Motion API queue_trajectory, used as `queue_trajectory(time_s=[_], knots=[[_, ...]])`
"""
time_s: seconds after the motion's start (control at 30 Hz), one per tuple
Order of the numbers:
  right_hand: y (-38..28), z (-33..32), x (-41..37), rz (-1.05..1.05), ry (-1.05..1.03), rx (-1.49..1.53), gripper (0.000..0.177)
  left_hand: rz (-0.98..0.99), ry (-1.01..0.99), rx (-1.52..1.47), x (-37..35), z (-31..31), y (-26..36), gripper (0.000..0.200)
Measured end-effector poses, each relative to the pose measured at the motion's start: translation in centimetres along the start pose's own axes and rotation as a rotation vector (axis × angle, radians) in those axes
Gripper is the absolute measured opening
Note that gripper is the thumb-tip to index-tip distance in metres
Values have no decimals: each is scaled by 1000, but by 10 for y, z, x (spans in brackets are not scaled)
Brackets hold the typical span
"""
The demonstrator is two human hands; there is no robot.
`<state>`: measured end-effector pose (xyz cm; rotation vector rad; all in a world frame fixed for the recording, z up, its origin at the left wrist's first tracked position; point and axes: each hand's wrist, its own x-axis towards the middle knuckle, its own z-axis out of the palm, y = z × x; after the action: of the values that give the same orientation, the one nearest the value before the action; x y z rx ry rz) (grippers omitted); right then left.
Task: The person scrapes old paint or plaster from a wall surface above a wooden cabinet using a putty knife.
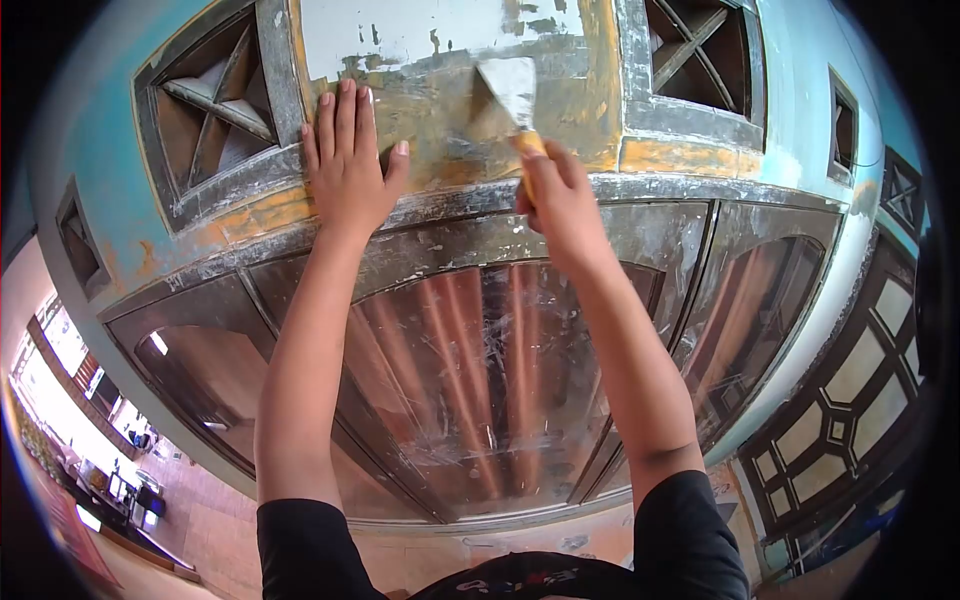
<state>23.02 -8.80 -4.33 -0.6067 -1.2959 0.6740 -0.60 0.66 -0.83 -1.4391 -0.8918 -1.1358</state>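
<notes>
— How far had we got?
— Barely half, we judged: the white coat covered only the top of the panel, and ochre showed below. Our right hand gripped the scraper there. Our left hand lay flat, open.

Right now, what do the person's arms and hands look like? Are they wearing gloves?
No gloves. The left hand and the right hand are bare, with no watch, ring or bracelet in view. Both arms are bare up to short black sleeves, the left sleeve and the right sleeve.
</notes>
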Motion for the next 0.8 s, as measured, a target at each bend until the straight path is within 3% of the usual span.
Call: queue_trajectory(time_s=[0.03,0.17,0.27,0.57,0.8], knots=[[-2,-8,0,8,63,-21,44,1,-18,-9,-1,-2,0,73],[-5,-43,18,-19,-19,-45,45,-28,-55,34,-6,1,8,73],[-15,-35,26,1,2,-46,44,53,-54,-11,2,0,21,74],[-13,-26,26,14,-36,-45,44,29,-13,-35,30,7,28,74],[-11,-10,21,91,-138,51,33,26,-10,-11,28,9,27,74]])
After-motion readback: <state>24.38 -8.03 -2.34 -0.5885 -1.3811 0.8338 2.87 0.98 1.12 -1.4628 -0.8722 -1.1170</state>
